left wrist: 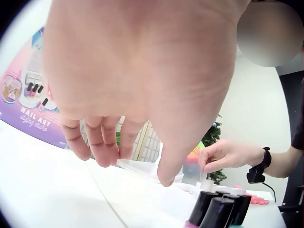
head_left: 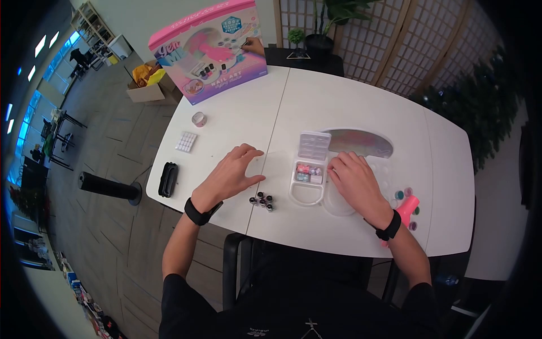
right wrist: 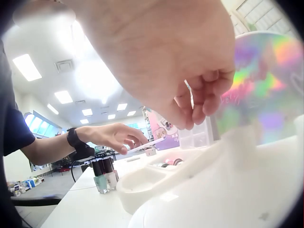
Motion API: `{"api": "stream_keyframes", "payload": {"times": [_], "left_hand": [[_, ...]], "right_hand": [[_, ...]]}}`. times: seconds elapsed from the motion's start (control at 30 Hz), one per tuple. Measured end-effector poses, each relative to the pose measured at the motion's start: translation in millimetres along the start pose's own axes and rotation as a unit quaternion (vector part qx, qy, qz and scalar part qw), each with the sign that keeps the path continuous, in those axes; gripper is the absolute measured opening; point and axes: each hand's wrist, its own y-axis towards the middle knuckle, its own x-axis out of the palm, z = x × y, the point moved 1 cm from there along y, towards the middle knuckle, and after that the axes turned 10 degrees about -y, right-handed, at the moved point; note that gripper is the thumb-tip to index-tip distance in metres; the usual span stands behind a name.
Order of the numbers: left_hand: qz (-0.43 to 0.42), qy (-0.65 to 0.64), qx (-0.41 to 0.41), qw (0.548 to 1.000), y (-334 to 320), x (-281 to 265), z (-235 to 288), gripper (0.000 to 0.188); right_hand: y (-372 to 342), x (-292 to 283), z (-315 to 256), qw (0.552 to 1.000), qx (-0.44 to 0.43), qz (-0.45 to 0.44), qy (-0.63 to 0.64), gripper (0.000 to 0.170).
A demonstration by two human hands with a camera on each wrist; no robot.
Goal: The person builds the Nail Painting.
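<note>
My left hand (head_left: 228, 175) is over the table with thumb and fingers apart, holding a thin, clear plastic sheet (left wrist: 142, 167) by its edges. Seen edge-on in the right wrist view, the sheet (right wrist: 146, 146) looks like a pale line. My right hand (head_left: 355, 179) has its thumb and fingertips together, pinching a thin pale strip (right wrist: 190, 93) beside the white compartment tray (head_left: 294, 189). In that tray lie small pink, lilac and teal pieces (head_left: 303, 177), and its clear lid (head_left: 314, 145) stands raised. Small black-capped nail polish bottles (head_left: 262, 201) are grouped below my left hand.
A shiny iridescent panel (head_left: 361, 142) stands behind the tray. Right of my right wrist are a pink piece (head_left: 407, 209) and several small pots (head_left: 400, 195). A nail art box (head_left: 212, 56), a round jar (head_left: 199, 119), a white grid block (head_left: 186, 142) and a black case (head_left: 168, 179) occupy the left side.
</note>
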Motion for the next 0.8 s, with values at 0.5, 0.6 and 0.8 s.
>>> {"api": "stream_keyframes", "payload": {"times": [0.5, 0.6, 0.8], "left_hand": [[-0.064, 0.044, 0.142, 0.987, 50.5, 47.1, 36.3, 0.058], [-0.074, 0.054, 0.143, 0.985, 51.7, 49.1, 35.5, 0.058], [-0.077, 0.065, 0.144, 0.984, 53.1, 48.1, 36.1, 0.060]], "right_hand": [[-8.9, 7.7, -4.4, 0.998, -0.028, -0.051, -0.004, 0.064], [-8.9, 13.2, -1.7, 0.998, -0.031, -0.047, -0.012, 0.063], [-7.6, 13.8, -0.7, 0.998, -0.028, -0.048, -0.012, 0.059]]}}
